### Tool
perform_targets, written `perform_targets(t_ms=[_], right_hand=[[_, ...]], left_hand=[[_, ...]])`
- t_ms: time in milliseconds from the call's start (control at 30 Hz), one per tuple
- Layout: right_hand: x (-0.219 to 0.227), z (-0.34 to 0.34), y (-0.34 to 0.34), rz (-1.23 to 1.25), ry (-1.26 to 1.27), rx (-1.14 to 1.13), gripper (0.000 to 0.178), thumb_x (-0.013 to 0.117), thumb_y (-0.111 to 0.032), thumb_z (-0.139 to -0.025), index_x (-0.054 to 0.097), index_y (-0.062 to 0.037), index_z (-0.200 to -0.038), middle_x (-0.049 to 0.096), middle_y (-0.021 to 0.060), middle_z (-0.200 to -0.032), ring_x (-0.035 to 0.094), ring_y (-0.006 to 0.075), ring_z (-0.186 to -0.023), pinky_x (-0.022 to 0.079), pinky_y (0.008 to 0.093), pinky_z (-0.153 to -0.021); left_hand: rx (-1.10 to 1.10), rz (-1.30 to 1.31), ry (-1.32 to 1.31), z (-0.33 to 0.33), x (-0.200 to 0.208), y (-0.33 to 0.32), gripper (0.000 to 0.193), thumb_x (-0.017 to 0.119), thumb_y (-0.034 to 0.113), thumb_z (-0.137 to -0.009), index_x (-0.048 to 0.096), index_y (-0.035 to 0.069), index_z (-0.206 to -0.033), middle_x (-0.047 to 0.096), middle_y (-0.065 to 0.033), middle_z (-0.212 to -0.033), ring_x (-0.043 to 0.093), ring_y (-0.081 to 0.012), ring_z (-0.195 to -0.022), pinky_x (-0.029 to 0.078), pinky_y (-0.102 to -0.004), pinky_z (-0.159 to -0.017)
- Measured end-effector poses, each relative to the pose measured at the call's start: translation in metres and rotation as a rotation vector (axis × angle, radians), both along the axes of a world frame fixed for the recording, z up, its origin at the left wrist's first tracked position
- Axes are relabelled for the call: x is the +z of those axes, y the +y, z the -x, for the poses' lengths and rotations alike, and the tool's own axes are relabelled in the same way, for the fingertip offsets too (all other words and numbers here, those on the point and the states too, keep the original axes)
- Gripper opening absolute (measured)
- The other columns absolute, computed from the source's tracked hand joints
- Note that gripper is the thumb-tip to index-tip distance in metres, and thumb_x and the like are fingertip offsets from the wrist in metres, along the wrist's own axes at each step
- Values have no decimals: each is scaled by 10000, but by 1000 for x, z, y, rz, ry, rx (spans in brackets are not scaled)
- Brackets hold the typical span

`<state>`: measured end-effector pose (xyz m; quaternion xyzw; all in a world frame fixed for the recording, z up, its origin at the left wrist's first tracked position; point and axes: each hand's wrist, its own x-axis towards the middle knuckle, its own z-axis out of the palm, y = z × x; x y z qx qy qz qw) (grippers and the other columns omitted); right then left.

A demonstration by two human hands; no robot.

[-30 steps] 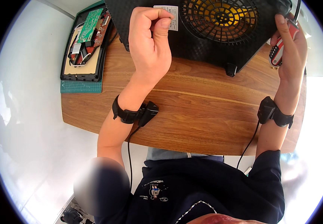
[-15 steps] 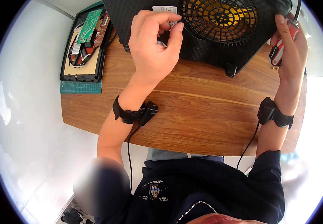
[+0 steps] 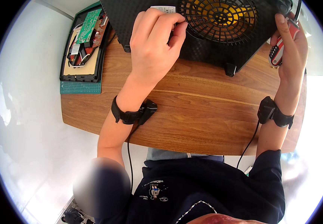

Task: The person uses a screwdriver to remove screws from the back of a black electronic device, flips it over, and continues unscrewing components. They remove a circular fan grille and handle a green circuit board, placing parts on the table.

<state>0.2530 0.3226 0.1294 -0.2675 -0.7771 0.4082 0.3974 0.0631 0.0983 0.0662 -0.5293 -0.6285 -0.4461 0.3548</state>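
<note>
My left hand (image 3: 156,46) is in front of a black textured appliance housing (image 3: 200,54). Its thumb and forefinger are bent to a pinch at the left rim of the round fan grille (image 3: 221,18); whatever lies between the fingertips is too small to make out. Partly behind these fingers is a white label (image 3: 165,9). My right hand (image 3: 295,52) is at the housing's right side, wrapped round a red, grey and black handled tool (image 3: 277,54). The tool's upper end is unclear among the fingers, and a black cable (image 3: 298,9) runs above it.
On the wooden table (image 3: 191,112), an opened black casing with a green circuit board (image 3: 89,26) and wires lies at the far left, over a green cutting mat (image 3: 81,87). A black foot (image 3: 230,70) juts from the housing. Cables (image 3: 129,149) trail from my wrist-worn devices.
My left hand has shifted slightly right, its thumb and forefinger drawn closer together at the grille's rim. The housing appears slightly higher and further left in view. My right hand stays on the tool.
</note>
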Motion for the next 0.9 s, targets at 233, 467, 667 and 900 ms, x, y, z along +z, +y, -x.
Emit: perform_targets(t_ms=[233,467,667,900], right_hand=[[1,-1,-1,-9,-8,3,754,750,-540,-927,581,26,-1396,587,-5,-645,548,41,-571,388,190,-500],[0,-2,-3,-20,-3,7,735,749,-539,-929,593,19,-1380,591,-5,-649,555,44,-584,397,193,-519],[1,0,-7,-2,5,8,702,753,-522,-932,606,17,-1357,588,-5,-650,552,46,-587,394,195,-525],[1,-1,-9,4,11,7,665,756,-503,-936,621,14,-1330,584,-5,-651,549,48,-591,391,197,-532]], left_hand=[[-18,67,35,5,9,-4,194,795,-86,-768,699,38,-882,609,-17,-817,579,-101,-640,506,-227,-539],[-27,93,9,0,11,-4,213,768,-98,-765,654,39,-883,605,-21,-847,575,-112,-644,508,-230,-549],[11,26,-56,8,-4,-5,187,767,-80,-801,666,40,-903,624,-19,-866,580,-98,-653,480,-216,-564],[11,-11,4,6,-2,-4,192,780,-82,-788,698,40,-912,644,-20,-845,580,-87,-636,488,-222,-554]])
